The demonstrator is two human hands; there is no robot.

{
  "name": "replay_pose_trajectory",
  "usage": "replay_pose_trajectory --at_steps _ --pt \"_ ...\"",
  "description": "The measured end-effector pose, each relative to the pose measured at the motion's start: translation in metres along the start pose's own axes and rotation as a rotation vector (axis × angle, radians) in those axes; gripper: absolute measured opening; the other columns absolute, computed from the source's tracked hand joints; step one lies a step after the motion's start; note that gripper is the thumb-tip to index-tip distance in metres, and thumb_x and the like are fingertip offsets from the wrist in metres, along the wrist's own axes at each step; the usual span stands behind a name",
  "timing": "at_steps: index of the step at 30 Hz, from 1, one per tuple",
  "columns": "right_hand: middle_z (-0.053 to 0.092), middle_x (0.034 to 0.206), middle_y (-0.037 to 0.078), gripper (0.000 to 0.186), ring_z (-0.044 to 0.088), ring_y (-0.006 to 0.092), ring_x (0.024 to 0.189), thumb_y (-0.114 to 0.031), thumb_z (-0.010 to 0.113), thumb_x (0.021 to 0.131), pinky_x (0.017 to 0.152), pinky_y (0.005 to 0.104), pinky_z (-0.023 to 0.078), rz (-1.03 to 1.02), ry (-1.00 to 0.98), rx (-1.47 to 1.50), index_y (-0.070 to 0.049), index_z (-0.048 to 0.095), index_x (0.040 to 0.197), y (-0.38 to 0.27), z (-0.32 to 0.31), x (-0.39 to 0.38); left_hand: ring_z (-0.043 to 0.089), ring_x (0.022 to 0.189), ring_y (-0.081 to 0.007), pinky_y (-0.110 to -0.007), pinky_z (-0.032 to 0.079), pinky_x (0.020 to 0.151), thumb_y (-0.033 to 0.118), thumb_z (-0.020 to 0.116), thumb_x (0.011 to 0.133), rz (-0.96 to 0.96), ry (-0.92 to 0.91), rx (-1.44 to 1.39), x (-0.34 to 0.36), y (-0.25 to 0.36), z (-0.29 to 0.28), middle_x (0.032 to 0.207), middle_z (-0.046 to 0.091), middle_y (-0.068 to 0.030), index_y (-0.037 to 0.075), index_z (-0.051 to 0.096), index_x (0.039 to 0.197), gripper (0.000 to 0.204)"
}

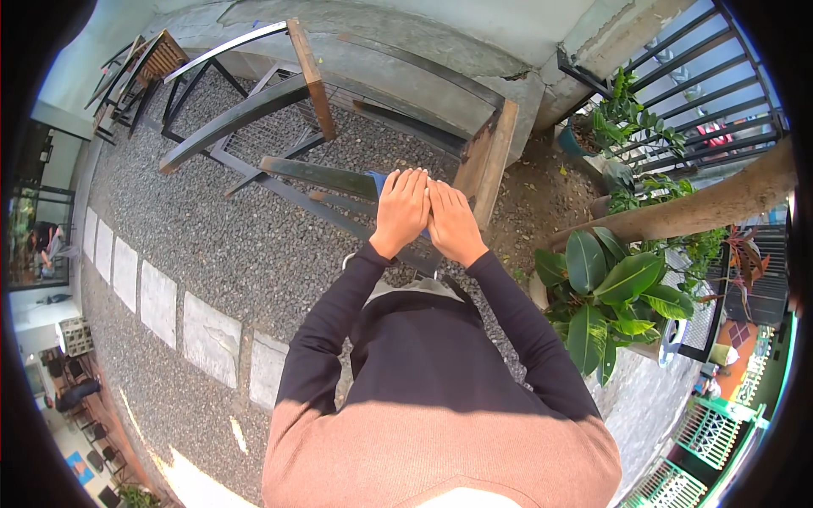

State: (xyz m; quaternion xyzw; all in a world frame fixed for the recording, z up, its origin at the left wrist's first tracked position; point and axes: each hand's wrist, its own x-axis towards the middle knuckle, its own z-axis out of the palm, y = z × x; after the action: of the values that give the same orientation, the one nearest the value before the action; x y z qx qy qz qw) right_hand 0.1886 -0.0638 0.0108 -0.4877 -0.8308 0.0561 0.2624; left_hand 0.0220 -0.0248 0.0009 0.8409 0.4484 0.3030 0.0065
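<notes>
My left hand and my right hand are side by side before me, fingers pressed together over a blue cloth that shows at their edges. The cloth lies against a dark plank of an upturned wood and metal furniture piece, beside its brown wooden end board. My palms and most of the cloth are hidden under my fingers.
More upturned furniture stands on the gravel ahead. Square pavers run along the left. A leafy plant, a leaning trunk and a barred fence are at the right.
</notes>
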Motion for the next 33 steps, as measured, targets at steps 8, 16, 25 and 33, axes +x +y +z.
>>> replay_pose_trajectory --at_steps 8,16,25,33 --pt "0.059 0.148 0.025 0.056 0.055 0.0406 0.14 -0.017 0.063 0.1 0.12 0.0503 0.042 -0.004 -0.024 0.015 0.01 0.051 0.147 0.01 -0.016 -0.012 0.063 0.132 -0.0356 -0.052 0.041 0.121 0.021 0.055 0.105 0.017 0.009 0.001 0.001 0.018 0.008 0.136 0.072 -0.0208 -0.008 0.067 0.135 0.044" --pt "0.06 0.148 0.025 0.058 0.056 0.0402 0.14 -0.02 0.065 0.099 0.119 0.0501 0.042 0.006 -0.022 -0.025 0.01 0.052 0.147 0.009 -0.012 -0.012 0.063 0.133 -0.036 -0.051 0.041 0.121 0.021 0.054 0.107 0.031 -0.004 -0.012 0.002 0.016 0.005 0.138 0.07 -0.021 -0.009 0.065 0.138 0.044" --pt "0.06 0.148 0.026 0.057 0.056 0.0408 0.14 -0.02 0.064 0.099 0.12 0.051 0.042 -0.006 -0.023 -0.046 0.011 0.053 0.147 -0.002 0.003 0.004 0.063 0.132 -0.0363 -0.049 0.043 0.119 0.019 0.054 0.106 0.036 -0.013 -0.018 0.001 -0.005 -0.008 0.136 0.071 -0.0223 -0.01 0.064 0.139 0.044" --pt "0.061 0.149 0.024 0.058 0.056 0.039 0.14 -0.02 0.064 0.099 0.12 0.0499 0.041 -0.003 -0.005 -0.078 0.01 0.053 0.147 -0.029 0.024 0.032 0.064 0.13 -0.036 -0.048 0.044 0.117 0.016 0.053 0.109 0.056 -0.028 -0.021 -0.004 -0.045 -0.029 0.136 0.07 -0.0215 -0.009 0.064 0.139 0.041"
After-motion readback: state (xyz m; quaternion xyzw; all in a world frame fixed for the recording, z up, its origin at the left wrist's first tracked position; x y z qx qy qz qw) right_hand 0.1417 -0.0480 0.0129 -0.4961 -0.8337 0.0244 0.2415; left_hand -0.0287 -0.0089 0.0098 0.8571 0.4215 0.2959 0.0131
